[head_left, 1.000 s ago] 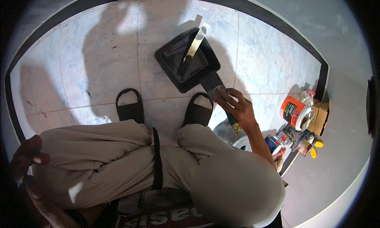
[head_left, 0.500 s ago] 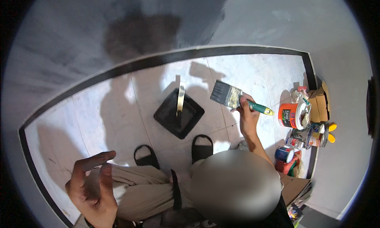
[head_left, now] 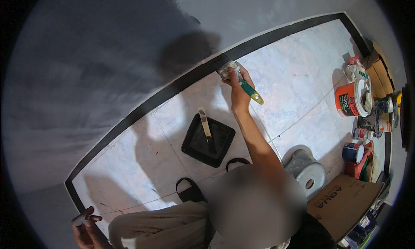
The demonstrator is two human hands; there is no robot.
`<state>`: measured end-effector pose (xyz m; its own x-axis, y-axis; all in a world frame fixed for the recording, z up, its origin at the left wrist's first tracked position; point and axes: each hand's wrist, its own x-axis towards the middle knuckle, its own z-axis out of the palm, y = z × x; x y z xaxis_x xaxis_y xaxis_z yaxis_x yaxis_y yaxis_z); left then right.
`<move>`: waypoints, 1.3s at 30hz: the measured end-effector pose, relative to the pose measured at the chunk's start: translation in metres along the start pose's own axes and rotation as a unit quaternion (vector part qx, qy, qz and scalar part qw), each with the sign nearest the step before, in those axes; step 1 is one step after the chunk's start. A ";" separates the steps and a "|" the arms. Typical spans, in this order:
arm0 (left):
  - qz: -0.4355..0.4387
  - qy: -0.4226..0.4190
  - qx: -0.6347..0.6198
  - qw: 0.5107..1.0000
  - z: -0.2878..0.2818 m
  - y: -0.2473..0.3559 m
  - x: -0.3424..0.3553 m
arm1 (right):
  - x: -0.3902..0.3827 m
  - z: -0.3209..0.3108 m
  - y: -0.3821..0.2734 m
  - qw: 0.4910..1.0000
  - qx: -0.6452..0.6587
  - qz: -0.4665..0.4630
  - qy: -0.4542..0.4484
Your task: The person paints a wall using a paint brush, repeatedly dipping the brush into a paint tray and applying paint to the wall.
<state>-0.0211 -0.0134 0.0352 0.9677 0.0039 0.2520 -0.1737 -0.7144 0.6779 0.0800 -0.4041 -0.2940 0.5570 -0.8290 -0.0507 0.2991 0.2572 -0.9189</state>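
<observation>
My right hand (head_left: pixel 237 84) grips a wide paintbrush with a green, yellow-tipped handle (head_left: pixel 251 92); its bristles meet or overlap the dark baseboard (head_left: pixel 164 93) at the foot of a grey wall (head_left: pixel 95 67), which is darker on the left. Below the hand, a black square tray (head_left: pixel 189 143) sits on the tiles, with a pale flat stick or narrow brush handle (head_left: pixel 204 122) lying in it, its lower end dark. My left hand (head_left: pixel 84 227) hangs at the lower left, fingers loosely bent and apart. A blurred round patch hides the lower middle of the picture.
Along the right are an orange-and-white bucket (head_left: pixel 346 100), smaller paint cans (head_left: pixel 352 152), bags and an open cardboard box (head_left: pixel 380 74). A grey plastic stool (head_left: pixel 312 173) stands beside my right arm, near a flat cardboard sheet (head_left: pixel 341 210). Black sandals (head_left: pixel 188 188) are below the tray.
My right hand lifted the brush away from over the tray and moved it forward to the baseboard. The tray stays on the floor. The view has swung up toward the wall.
</observation>
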 end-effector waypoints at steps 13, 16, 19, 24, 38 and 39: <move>-0.037 -0.056 0.131 0.989 -0.014 -0.009 0.007 | 0.032 0.059 0.019 0.989 -0.015 -0.110 0.095; -0.046 -0.049 0.153 0.986 -0.020 -0.013 0.010 | 0.031 0.075 -0.040 0.991 0.050 -0.126 0.022; -0.040 -0.052 0.180 0.981 -0.022 -0.016 0.012 | 0.022 0.085 -0.089 0.975 0.094 -0.196 -0.040; -0.036 -0.051 0.186 0.981 -0.006 -0.005 0.015 | 0.040 0.074 -0.040 0.971 0.042 -0.236 -0.014; -0.032 -0.058 0.148 0.987 -0.010 -0.011 0.006 | 0.019 0.032 0.049 0.989 0.012 -0.097 0.107; -0.031 -0.057 0.144 0.987 -0.011 -0.014 0.006 | 0.017 0.051 0.041 0.994 0.001 -0.081 0.078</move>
<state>-0.0146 0.0039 0.0350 0.9919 -0.0125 0.1261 -0.0697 -0.8850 0.4603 0.1412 -0.3819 -0.3121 0.3746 -0.9264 0.0387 0.3764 0.1138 -0.9194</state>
